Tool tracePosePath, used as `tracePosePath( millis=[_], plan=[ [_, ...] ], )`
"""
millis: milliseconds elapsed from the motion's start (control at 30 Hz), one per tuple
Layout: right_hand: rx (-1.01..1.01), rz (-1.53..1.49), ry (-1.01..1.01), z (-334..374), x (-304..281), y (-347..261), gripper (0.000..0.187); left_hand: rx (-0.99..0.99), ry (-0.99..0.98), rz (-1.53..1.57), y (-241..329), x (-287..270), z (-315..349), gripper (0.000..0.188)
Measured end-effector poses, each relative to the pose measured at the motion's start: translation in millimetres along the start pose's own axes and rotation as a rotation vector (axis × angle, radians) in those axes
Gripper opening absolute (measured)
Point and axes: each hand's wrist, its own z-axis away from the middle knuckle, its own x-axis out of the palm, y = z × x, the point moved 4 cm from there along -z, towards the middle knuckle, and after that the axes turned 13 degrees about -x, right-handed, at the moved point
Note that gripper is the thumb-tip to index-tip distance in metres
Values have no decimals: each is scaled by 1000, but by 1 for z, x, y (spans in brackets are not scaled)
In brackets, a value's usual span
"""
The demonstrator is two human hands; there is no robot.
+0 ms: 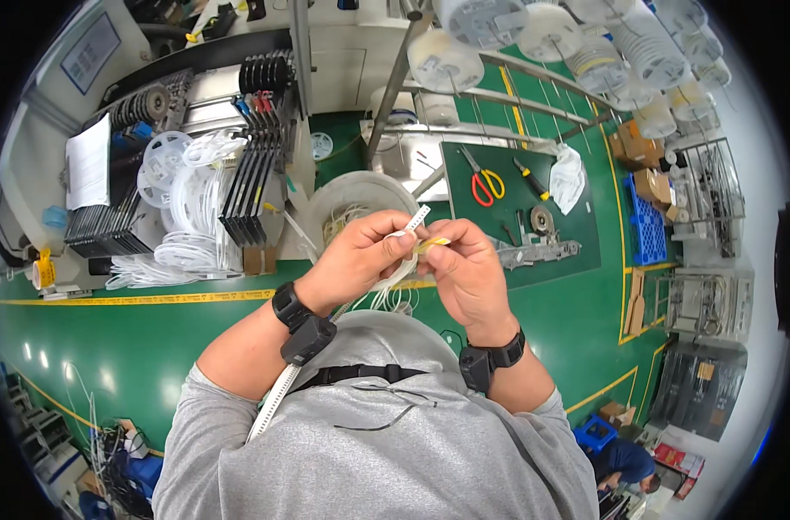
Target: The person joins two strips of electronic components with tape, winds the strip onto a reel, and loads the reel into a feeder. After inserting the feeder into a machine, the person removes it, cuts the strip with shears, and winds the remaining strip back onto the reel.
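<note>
My left hand (360,256) is closed in a pinch on a white carrier tape (420,215), whose perforated end sticks up past the fingertips. Close beside it, my right hand (471,276) pinches a small yellow strip (433,244) near the tape; whether the two are joined I cannot tell. Thin pale strands (393,295) hang below both hands. A longer perforated tape (274,403) runs down along my left forearm. Behind my hands stands a round grey bin (360,184) with loose tape strands inside. Fingers hide part of what I hold.
At the right, a dark green work surface (577,247) carries red-and-yellow scissors (484,184), a yellow-black hand tool (530,178) and a metal feeder (538,252). White reels (191,195) and black feeders fill the left. Large spools (445,61) hang on a rack. A co-worker (620,459) is at lower right.
</note>
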Motion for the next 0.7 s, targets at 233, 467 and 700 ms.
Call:
tracePosePath(
  millis=[233, 467, 700],
  plan=[
    [-160, 199, -6, -13, 5, -46, 11, 213, 209, -169, 20, 23, -2, 33],
    [-266, 420, -18, -25, 13, -57, 14, 294, 230, -270, 28, 38, -2, 34],
    [-260, 396, 10, -26, 16, -52, 15, 285, 240, -242, 27, 35, 0, 34]
  ],
)
